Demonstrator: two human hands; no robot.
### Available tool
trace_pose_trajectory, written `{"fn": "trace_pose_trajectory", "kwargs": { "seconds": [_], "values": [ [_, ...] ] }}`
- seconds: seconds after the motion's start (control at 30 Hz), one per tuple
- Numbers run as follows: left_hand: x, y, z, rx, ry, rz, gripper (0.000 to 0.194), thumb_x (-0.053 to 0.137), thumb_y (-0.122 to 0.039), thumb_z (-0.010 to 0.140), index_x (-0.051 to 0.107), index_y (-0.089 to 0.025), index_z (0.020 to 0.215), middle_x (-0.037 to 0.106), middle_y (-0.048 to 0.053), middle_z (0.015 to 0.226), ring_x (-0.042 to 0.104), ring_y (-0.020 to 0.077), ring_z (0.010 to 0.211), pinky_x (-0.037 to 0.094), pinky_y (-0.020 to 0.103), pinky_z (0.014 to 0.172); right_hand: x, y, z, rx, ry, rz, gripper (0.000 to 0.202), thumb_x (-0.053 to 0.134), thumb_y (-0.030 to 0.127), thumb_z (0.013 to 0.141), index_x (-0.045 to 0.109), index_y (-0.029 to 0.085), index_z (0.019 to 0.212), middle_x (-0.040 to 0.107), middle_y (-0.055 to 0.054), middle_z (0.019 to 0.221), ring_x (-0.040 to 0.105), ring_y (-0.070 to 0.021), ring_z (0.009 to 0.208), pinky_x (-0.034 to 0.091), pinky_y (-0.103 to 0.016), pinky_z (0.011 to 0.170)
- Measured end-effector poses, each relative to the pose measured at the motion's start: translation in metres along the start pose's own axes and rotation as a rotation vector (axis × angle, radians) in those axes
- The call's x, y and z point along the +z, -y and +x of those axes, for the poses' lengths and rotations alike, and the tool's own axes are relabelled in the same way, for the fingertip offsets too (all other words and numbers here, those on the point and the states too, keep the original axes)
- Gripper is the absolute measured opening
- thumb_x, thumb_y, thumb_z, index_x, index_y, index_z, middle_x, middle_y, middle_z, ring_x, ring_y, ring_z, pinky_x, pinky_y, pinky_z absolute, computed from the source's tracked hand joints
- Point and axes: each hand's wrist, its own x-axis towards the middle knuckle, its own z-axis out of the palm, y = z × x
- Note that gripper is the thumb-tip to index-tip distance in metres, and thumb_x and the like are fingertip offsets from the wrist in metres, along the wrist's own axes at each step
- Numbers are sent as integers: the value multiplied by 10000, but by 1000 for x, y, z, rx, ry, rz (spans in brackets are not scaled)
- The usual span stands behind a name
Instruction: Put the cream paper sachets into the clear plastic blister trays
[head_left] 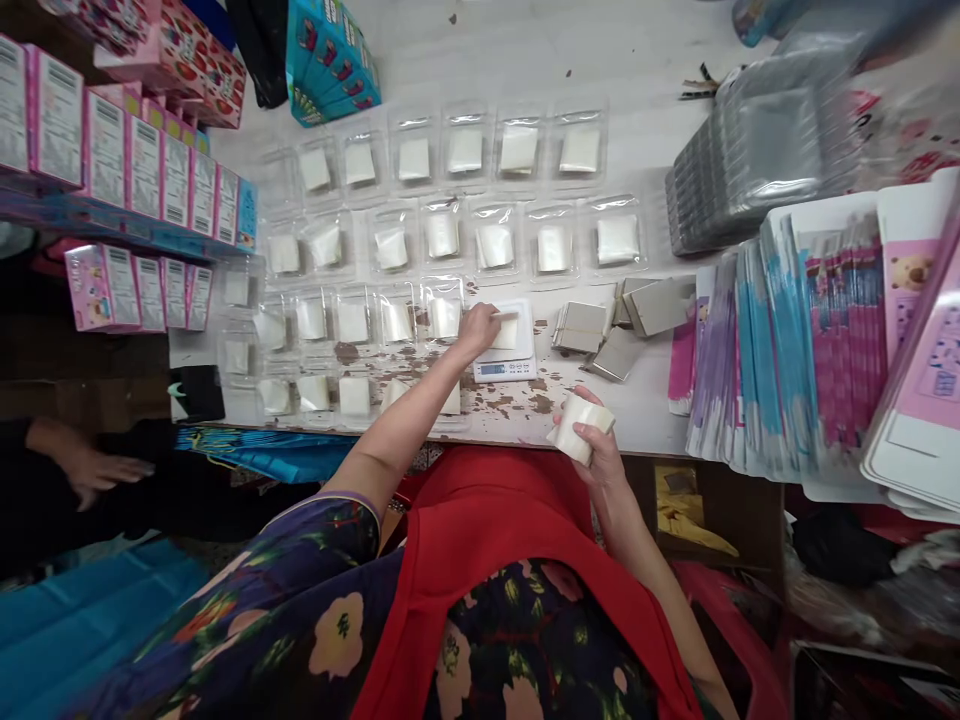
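Observation:
My left hand (478,330) reaches over the small digital scale (504,373), its fingers closed at the edge of some white sheets (505,334) on the weighing plate. My right hand (602,456), near the table's front edge, is wrapped round a thick, curled stack of white sheets (577,425). Left of the scale and behind it stand rows of clear plastic trays (495,212), most with a white square stack inside. My left forearm covers part of the front row. Bundled grey square cards (582,326) lie right of the scale.
A tall stack of clear plastic trays (697,190) and many printed cards (772,340) crowd the right side. Pink boxes (105,140) stand on the left, and a blue box (330,60) at the back. Another person's hand (86,465) shows at the far left.

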Motion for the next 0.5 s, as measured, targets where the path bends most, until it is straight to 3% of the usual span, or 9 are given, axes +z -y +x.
{"fn": "trace_pose_trajectory", "kwargs": {
  "seconds": [0.17,0.23,0.3,0.4,0.5],
  "values": [
    [1,5,-4,31,-164,103,319,527,-160,805,606,-157,1114,539,123,1191,468,271,1137,388,366,969,-2,-5,2,32,11,15,615,718,223,580,564,325,1167,625,16,915,640,-172,739,520,-283,599],
    [-2,2,-17,64,-250,48,398,562,-168,796,559,-152,1194,502,129,1247,433,279,1181,369,387,994,-1,-7,3,36,9,5,627,717,229,583,553,329,1180,616,21,892,640,-177,739,517,-284,586],
    [-5,-3,-40,116,-246,-67,347,538,-202,836,569,-147,1177,525,129,1219,459,261,1158,378,389,984,-1,-10,5,26,-5,-19,631,723,241,586,546,327,1186,614,21,887,642,-181,742,516,-287,584],
    [2,-15,-90,213,60,-324,226,530,-292,865,651,-160,1002,628,85,1008,568,197,960,445,333,874,2,-16,6,-22,-28,-87,631,739,256,585,537,319,1180,622,17,903,645,-189,744,517,-300,598],
    [20,-25,-137,244,383,-547,250,669,-338,751,677,-170,935,654,36,875,584,144,767,470,266,733,6,-21,4,-80,-30,-143,626,750,262,594,523,306,1176,622,18,867,631,-181,725,512,-304,622]
  ]
}}
